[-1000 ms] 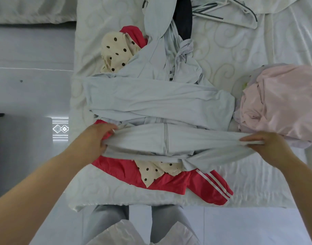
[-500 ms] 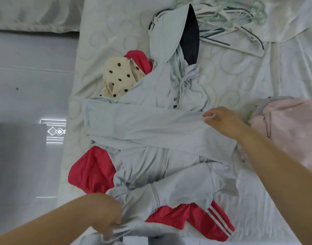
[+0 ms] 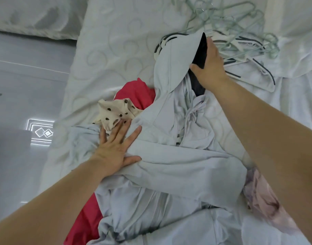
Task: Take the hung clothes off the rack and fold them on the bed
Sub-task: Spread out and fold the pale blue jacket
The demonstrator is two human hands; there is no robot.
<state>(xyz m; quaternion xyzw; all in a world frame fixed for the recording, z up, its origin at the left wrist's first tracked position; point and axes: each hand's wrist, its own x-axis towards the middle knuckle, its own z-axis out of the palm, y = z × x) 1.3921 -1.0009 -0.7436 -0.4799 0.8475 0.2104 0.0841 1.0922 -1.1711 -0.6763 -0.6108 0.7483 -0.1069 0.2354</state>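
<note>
A pale grey hooded jacket [image 3: 171, 167] lies spread on the white bed [image 3: 116, 50], its sleeves folded across the body. My left hand [image 3: 114, 145] lies flat with spread fingers on the jacket's left shoulder, its fingertips touching a cream polka-dot garment [image 3: 114, 112]. My right hand [image 3: 211, 68] reaches far up the bed and holds the right edge of the hood [image 3: 176, 55], thumb on its dark lining [image 3: 200, 55]. A red garment [image 3: 134, 92] shows under the jacket at the upper left and lower left.
A tangle of pale green and white hangers [image 3: 240, 36] lies on the bed just beyond the hood. A pink garment [image 3: 261, 197] sits at the right under my right forearm. The grey floor [image 3: 27, 85] runs along the bed's left edge. A pillow [image 3: 33, 16] lies at top left.
Both hands let go of the jacket's bottom hem. The left hand moved up onto the left shoulder. The right hand travelled from the folded sleeve up to the hood.
</note>
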